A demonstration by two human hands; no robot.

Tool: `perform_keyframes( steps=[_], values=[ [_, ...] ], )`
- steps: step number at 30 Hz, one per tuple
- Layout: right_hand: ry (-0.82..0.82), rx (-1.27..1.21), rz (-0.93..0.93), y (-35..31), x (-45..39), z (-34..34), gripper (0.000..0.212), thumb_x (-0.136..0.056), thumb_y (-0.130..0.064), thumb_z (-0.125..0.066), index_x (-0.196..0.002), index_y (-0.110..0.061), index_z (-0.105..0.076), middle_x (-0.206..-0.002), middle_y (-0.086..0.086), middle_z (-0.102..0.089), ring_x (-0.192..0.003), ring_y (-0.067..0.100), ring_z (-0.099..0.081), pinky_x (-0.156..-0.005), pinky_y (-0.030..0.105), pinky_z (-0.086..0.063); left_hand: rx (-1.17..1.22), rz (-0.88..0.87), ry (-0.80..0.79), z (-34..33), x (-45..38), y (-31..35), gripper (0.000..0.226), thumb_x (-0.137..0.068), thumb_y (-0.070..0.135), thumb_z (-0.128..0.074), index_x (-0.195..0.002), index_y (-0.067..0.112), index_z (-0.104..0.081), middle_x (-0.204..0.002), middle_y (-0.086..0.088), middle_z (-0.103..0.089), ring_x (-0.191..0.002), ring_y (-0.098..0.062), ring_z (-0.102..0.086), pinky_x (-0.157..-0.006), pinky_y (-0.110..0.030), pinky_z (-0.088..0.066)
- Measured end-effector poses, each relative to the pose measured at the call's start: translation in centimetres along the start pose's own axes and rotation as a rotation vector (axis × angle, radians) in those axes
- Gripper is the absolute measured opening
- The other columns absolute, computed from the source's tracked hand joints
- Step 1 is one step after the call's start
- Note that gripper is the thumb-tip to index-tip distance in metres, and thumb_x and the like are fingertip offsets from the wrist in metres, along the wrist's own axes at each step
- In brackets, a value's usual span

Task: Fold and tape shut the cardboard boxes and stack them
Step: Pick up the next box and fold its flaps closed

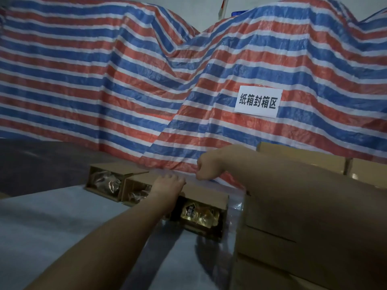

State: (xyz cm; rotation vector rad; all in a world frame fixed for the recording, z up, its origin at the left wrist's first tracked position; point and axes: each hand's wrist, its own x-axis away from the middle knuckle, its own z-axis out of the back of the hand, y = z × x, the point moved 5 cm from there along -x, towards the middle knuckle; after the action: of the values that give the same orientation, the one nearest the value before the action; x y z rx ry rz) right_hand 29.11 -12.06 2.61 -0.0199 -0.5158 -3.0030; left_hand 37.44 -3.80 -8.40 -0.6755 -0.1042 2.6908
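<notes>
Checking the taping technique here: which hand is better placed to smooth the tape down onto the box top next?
The left hand. It lies flat on top of the cardboard box, right beside the clear tape. The right hand is busy, its fingers curled, pinching the tape taut just above the box's far edge.

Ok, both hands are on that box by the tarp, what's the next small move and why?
Probably slide the left hand along the tape to press it flat. It rests on the box top, while the right hand pinches the clear strip stretched across; the tape looks not yet stuck down.
</notes>
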Motion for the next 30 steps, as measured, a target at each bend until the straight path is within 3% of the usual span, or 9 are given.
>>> perform_keyframes(
  steps=[4, 8, 12, 14, 16, 19, 22, 27, 30],
  values=[
    [-0.102, 0.175, -0.044, -0.4, -2.2, -1.6, 0.055, -0.100, -0.046, -0.047, -0.143, -0.011, -0.047, -0.142, 0.012, -0.050, -0.118, 0.030, -0.050, -0.089, 0.038, -0.037, -0.073, -0.109, -0.015, -2.0, -1.5, 0.4, 0.062, -0.091, 0.032, -0.060, -0.145, 0.020, -0.033, -0.147, -0.008, -0.041, -0.135, -0.029, -0.039, -0.112, -0.046, -0.032],
    [-0.205, 0.201, -0.123, 0.5, -2.7, -2.9, 0.068, -0.096, -0.055, -0.052, -0.150, -0.013, -0.041, -0.150, 0.013, -0.045, -0.134, 0.032, -0.045, -0.106, 0.042, -0.038, 0.004, -0.172, -0.037, -2.8, -2.3, 1.8, 0.044, -0.096, 0.034, -0.055, -0.137, 0.021, -0.047, -0.147, -0.006, -0.045, -0.138, -0.025, -0.038, -0.113, -0.045, -0.028],
    [-0.242, 0.137, -0.178, 1.5, -2.3, -2.3, 0.070, -0.096, -0.050, -0.057, -0.153, -0.015, -0.035, -0.152, 0.014, -0.042, -0.136, 0.034, -0.045, -0.098, 0.040, -0.040, 0.221, -0.150, 0.024, -1.6, -1.9, 2.2, 0.017, -0.094, 0.027, -0.057, -0.111, 0.024, -0.060, -0.116, 0.000, -0.062, -0.106, -0.020, -0.059, -0.095, -0.036, -0.047],
    [-0.231, 0.130, -0.189, 1.9, -1.8, -1.7, 0.073, -0.095, -0.051, -0.058, -0.154, -0.015, -0.033, -0.152, 0.015, -0.041, -0.136, 0.035, -0.044, -0.104, 0.042, -0.040, 0.304, -0.139, 0.028, -0.2, -1.1, 1.9, 0.014, -0.094, 0.026, -0.058, -0.108, 0.026, -0.060, -0.107, 0.003, -0.062, -0.097, -0.016, -0.060, -0.087, -0.033, -0.050],
    [-0.233, 0.112, -0.188, 2.1, -1.1, -1.5, 0.078, -0.093, -0.054, -0.059, -0.155, -0.017, -0.030, -0.153, 0.015, -0.039, -0.137, 0.035, -0.043, -0.111, 0.046, -0.038, 0.354, -0.124, 0.033, 1.5, -0.3, 1.3, 0.015, -0.095, 0.025, -0.056, -0.109, 0.026, -0.061, -0.104, 0.003, -0.061, -0.093, -0.014, -0.059, -0.080, -0.029, -0.047],
    [-0.194, 0.055, -0.158, 1.9, 0.2, -1.4, 0.083, -0.086, -0.057, -0.066, -0.153, -0.021, -0.034, -0.150, 0.011, -0.043, -0.135, 0.032, -0.044, -0.112, 0.047, -0.038, 0.342, -0.129, 0.059, 4.3, 1.3, 0.1, 0.021, -0.097, 0.010, -0.050, -0.114, 0.014, -0.063, -0.109, -0.008, -0.063, -0.100, -0.026, -0.060, -0.082, -0.034, -0.045],
    [-0.165, -0.009, -0.124, 1.1, 2.2, -2.1, 0.071, -0.084, -0.052, -0.071, -0.143, -0.023, -0.044, -0.135, 0.008, -0.052, -0.121, 0.029, -0.053, -0.105, 0.046, -0.045, 0.331, -0.139, 0.036, 7.2, 4.0, -1.5, 0.020, -0.097, 0.010, -0.050, -0.111, 0.014, -0.064, -0.109, -0.009, -0.065, -0.101, -0.028, -0.060, -0.086, -0.037, -0.048],
    [0.045, -0.132, -0.018, -0.8, 6.4, -2.4, 0.005, -0.093, -0.016, -0.058, -0.094, -0.020, -0.055, -0.091, 0.001, -0.055, -0.083, 0.014, -0.057, -0.071, 0.024, -0.047, 0.394, -0.061, -0.060, 11.9, 10.0, -5.4, 0.014, -0.098, 0.023, -0.050, -0.095, 0.024, -0.064, -0.099, -0.001, -0.064, -0.091, -0.019, -0.062, -0.084, -0.035, -0.052],
    [0.135, -0.354, 0.031, -2.5, 9.7, -1.1, 0.015, -0.095, -0.010, -0.054, -0.086, -0.022, -0.053, -0.091, 0.002, -0.058, -0.082, 0.014, -0.059, -0.065, 0.021, -0.044, 0.340, -0.058, -0.077, 16.1, 13.6, -7.2, 0.015, -0.099, 0.026, -0.049, -0.090, 0.033, -0.059, -0.094, 0.007, -0.059, -0.086, -0.009, -0.057, -0.075, -0.025, -0.046]
  ],
)
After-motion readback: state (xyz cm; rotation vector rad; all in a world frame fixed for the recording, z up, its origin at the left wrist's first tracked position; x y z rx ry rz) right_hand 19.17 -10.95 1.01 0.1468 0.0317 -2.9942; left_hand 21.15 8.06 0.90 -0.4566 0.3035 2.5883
